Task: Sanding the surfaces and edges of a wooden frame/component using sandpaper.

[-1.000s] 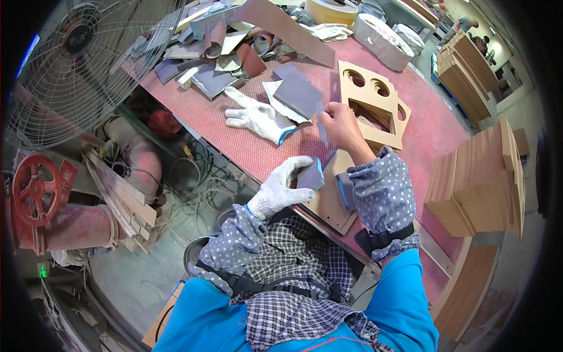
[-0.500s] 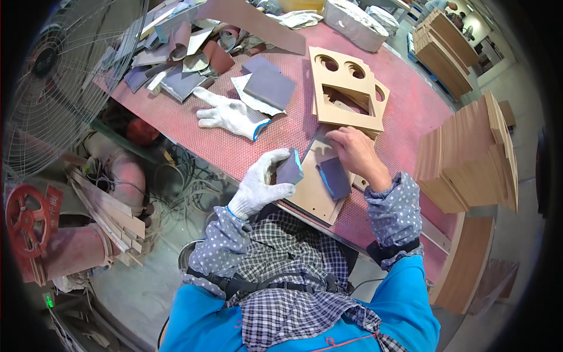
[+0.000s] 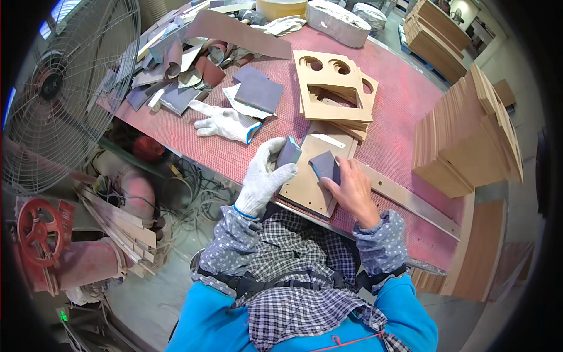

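Observation:
My left hand, in a white knit glove, grips a dark grey sanding block with a teal edge between thumb and fingers. My bare right hand has its thumb and fingers closed on a grey sanding pad with a blue edge. That pad is over a flat brown board with small holes, which lies at the table's near edge. Just beyond the board is a stack of cut-out panels with round and rectangular openings. An empty white glove lies left of my left hand.
Sheets of grey sandpaper lie on the red textured table. Scraps and abrasive strips pile up at the far left, beside a large wire-caged fan. A long wooden strip lies right; stacked boards stand beyond the table's right side.
My right hand has drawn back from the board's far end and taken hold of the sanding pad that lay on it. My left hand still holds its block. The view has shifted slightly.

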